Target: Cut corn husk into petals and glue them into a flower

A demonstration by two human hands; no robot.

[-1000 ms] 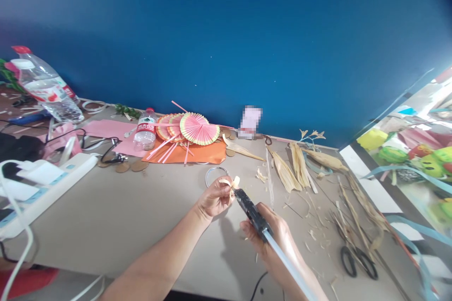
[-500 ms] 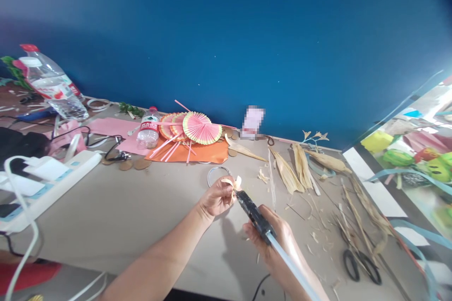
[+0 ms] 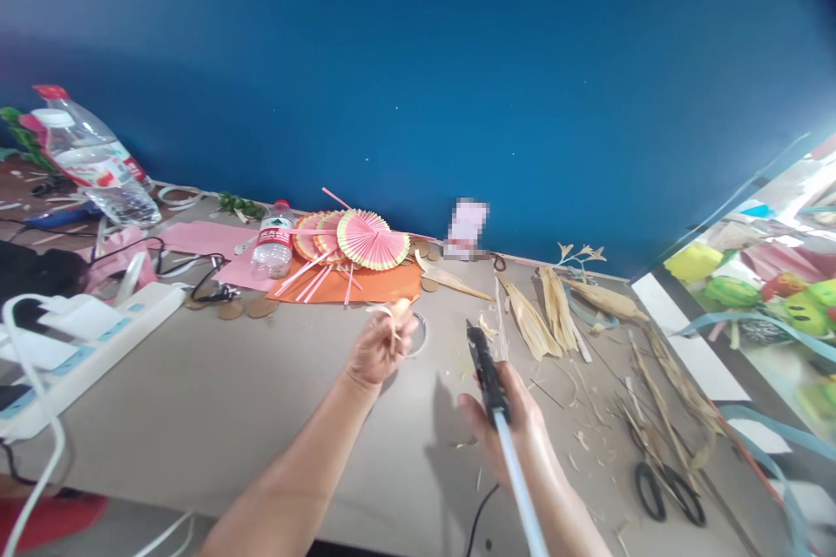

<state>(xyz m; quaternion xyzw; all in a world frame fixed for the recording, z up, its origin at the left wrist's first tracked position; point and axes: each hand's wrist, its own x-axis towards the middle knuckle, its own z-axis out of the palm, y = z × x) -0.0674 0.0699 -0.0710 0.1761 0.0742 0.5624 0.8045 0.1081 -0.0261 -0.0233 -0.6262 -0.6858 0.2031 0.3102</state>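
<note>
Pinched in the fingers of my left hand (image 3: 380, 346) is a small pale corn-husk flower (image 3: 395, 313), its strips curling outward; the hand is slightly blurred. My right hand (image 3: 515, 409) is wrapped round a black hot glue gun (image 3: 487, 365), with a long translucent glue stick (image 3: 519, 479) sticking out of its rear. The gun's nozzle points up and away, apart from the flower. Just behind my left hand a ring (image 3: 421, 336) lies on the table, partly covered by the hand.
Dried corn husks (image 3: 529, 318) and scraps lie at the right, with black-handled scissors (image 3: 670, 492) nearer me. Pleated pink paper fans (image 3: 372, 239) rest on orange sheet (image 3: 398, 285) beside a small bottle (image 3: 273, 244). A white power strip (image 3: 97, 365) is at the left; a blue wall (image 3: 418, 61) stands behind.
My left hand has moved left with the flower, away from the nozzle. My right hand has shifted slightly right, and the glue gun now points more upright.
</note>
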